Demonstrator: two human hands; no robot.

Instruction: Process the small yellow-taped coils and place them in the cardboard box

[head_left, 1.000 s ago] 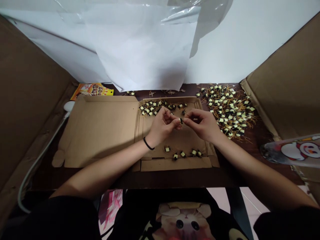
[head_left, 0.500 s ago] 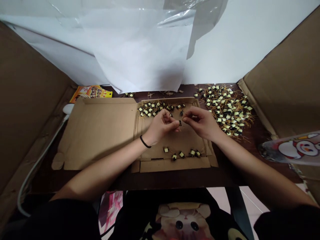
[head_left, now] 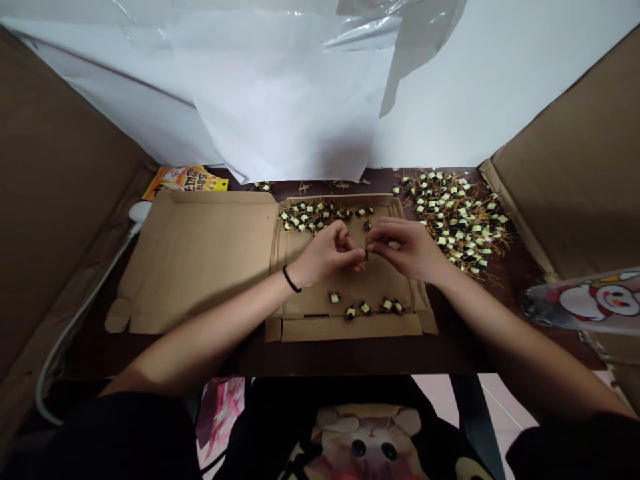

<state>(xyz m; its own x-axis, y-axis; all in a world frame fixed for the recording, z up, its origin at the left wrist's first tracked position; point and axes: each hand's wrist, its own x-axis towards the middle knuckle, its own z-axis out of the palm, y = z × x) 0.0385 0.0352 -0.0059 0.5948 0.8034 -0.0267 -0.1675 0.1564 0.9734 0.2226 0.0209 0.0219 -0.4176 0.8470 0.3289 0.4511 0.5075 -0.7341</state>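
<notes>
My left hand (head_left: 333, 252), with a black band at the wrist, pinches a small dark wire-leaded coil (head_left: 367, 256) between thumb and forefinger. Right above it, my right hand (head_left: 403, 248) is closed in a pinch, its fingertips touching or nearly touching the coil. Whether a thin wire lies in those right fingertips is too small to tell. Both hands are over the shallow tray half of an open cardboard box (head_left: 300, 280). Similar coils, black with pale yellow tape, form a cluster (head_left: 310, 215) along the tray's back. Several more coils (head_left: 365, 308) lie spread near its front.
A large heap of coils (head_left: 463, 213) with orange wire leads lies right of the box. The box's lid (head_left: 200, 260) is folded flat to the left. A snack packet (head_left: 187, 180), a white cable (head_left: 90, 320) and a printed clear pouch (head_left: 590, 300) sit around the edges. Cardboard walls (head_left: 580, 153) flank the table.
My right fingertips have come down and closer to the left ones, so the two pinches now meet at the coil. The view has shifted slightly.
</notes>
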